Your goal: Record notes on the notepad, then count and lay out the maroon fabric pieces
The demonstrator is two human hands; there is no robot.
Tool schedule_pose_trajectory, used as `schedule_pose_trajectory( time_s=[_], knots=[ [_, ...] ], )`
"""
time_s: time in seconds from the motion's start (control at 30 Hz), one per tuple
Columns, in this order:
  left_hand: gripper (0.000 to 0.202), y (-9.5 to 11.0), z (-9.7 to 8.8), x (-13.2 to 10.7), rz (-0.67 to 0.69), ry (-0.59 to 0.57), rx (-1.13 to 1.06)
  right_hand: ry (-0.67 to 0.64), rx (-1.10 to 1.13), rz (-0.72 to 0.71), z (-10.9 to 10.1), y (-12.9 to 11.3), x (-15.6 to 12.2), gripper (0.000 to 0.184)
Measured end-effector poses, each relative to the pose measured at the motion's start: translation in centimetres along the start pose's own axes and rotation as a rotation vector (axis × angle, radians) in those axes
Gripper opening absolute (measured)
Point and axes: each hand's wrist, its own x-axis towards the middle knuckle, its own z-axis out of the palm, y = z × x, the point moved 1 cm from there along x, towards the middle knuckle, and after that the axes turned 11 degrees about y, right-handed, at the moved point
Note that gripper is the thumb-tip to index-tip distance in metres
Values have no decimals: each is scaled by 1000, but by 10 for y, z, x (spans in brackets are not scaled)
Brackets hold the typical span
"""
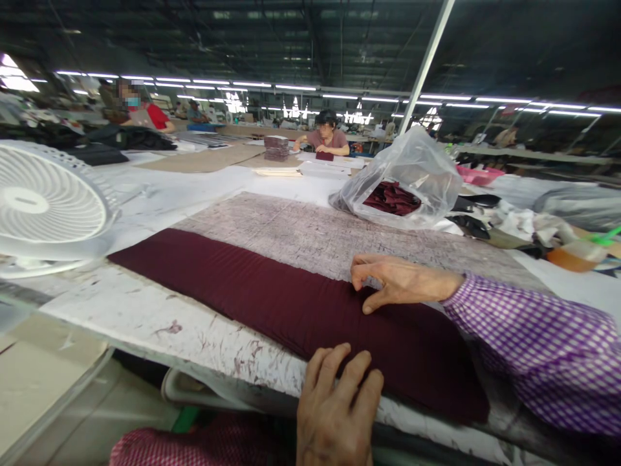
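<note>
A long strip of maroon fabric lies flat across a stained grey work board. My left hand rests on the strip's near edge with its fingers stretched flat. My right hand, in a purple checked sleeve, lies at the strip's far edge with fingers curled and the thumb pressing the cloth; I cannot tell whether it pinches the edge.
A white fan stands at the left. A clear plastic bag holding maroon pieces sits behind the board. Dark scraps and an orange container lie at the right. Other people work at far tables.
</note>
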Motion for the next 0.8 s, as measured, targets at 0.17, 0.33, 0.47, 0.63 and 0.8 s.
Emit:
schedule_pose_trajectory(
  time_s=[0.17, 0.33, 0.47, 0.63, 0.8],
  knots=[
    [35, 0, -9, 3, 0, -123, 19, -53, 197, 102, -5, 3, -5, 31],
    [36, 0, -10, 3, 3, -139, 19, -181, 270, 200, -16, 18, -28, 41],
    [36, 1, -10, 4, -18, -127, 6, -199, 226, 301, -16, 27, -46, 38],
    [33, 2, -11, 6, -34, -115, 4, -185, 239, 330, -9, 30, -50, 35],
    [35, 2, -11, 6, -49, -104, -11, -204, 313, 390, -8, 28, -49, 33]
  ],
)
